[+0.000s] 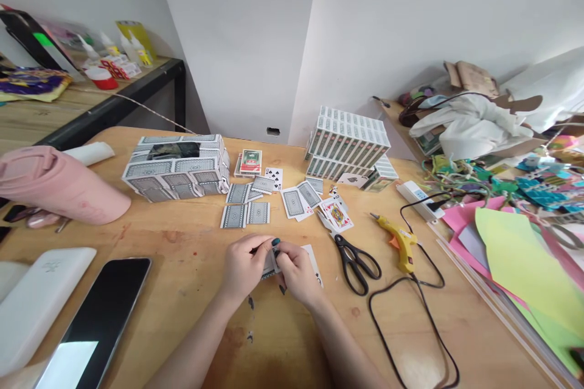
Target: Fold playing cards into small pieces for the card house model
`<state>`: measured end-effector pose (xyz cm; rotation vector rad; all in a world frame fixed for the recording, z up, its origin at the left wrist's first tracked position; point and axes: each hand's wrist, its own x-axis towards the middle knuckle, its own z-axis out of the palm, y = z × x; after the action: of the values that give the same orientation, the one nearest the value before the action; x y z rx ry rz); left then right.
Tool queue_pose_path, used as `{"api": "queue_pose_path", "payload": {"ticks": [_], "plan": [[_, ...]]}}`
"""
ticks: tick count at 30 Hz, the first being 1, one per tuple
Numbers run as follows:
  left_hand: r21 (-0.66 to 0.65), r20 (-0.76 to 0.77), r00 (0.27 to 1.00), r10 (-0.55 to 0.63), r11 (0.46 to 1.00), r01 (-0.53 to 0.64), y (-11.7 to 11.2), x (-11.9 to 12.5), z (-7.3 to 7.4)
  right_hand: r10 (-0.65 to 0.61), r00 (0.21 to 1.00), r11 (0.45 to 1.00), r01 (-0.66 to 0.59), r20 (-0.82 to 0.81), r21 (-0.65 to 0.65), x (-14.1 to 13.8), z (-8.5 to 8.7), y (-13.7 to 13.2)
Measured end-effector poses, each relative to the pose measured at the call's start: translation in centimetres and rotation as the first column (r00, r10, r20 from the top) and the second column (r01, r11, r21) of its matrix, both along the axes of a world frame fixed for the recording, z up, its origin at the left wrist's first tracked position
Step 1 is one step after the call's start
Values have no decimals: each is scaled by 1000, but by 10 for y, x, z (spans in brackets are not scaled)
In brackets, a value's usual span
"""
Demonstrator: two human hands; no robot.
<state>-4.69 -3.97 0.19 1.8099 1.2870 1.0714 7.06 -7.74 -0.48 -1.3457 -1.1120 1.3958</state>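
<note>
Card-covered box (pixel 177 170): looks assembled, left of and beyond scissors (pixel 358 258) | loose cards (pixel 234 216): unattached, same side | held card (pixel 269 268): seemingly unfinished (its fold, if any, hidden), left of scissors | left hand (pixel 245 261), right hand (pixel 297 267): fingers of both pinched closed on it

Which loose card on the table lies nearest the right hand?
The face-up card partly hidden by the right hand; the other loose cards lie farther away.

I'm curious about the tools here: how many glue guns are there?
1: the yellow glue gun, lying on the table, right of the black scissors. Others could be hidden under the paper pile.
</note>
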Motion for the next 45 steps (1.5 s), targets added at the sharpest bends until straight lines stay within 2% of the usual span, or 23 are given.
{"api": "queue_pose_path", "payload": {"ticks": [11, 15, 20, 23, 25, 29, 33, 38, 40, 42, 45], "plan": [[-216, 78, 997, 26, 976, -9, 6, -5, -4, 80, 993, 996, -76, -85, 47, -1, 3, -1], [-223, 87, 996, 23, 975, -3, 7, -6, -7, 103, 989, 993, -96, -107, 69, -1, 3, -1], [-108, 87, 996, 21, 994, -12, 9, -10, -9, 46, 991, 997, -37, -125, 71, -1, 4, 1], [-11, 92, 995, 35, 999, -35, 10, -10, -7, -58, 990, 991, 72, -128, 111, 1, 0, 4], [87, 62, 998, -7, 996, 1, 10, -9, -6, -151, 983, 975, 165, -103, 151, 4, -4, 5], [264, -23, 997, -69, 962, 73, 9, -6, -4, -295, 955, 925, 276, 37, 263, 11, -11, 6], [315, -77, 990, -116, 940, 134, 8, -5, -7, -341, 920, 895, 255, 193, 365, 14, -11, 4], [317, -62, 990, -128, 938, 141, 7, -5, -8, -358, 875, 866, 180, 327, 467, 18, -8, 4], [304, -36, 992, -122, 944, 127, 7, -5, -6, -329, 881, 873, 147, 340, 465, 21, -7, 4], [236, -1, 991, -131, 963, 128, 6, -5, -5, -278, 907, 898, 128, 317, 421, 24, -6, 4], [68, 69, 980, -186, 981, 182, 6, -6, -4, -233, 935, 925, 128, 267, 359, 27, -4, 4]]}}
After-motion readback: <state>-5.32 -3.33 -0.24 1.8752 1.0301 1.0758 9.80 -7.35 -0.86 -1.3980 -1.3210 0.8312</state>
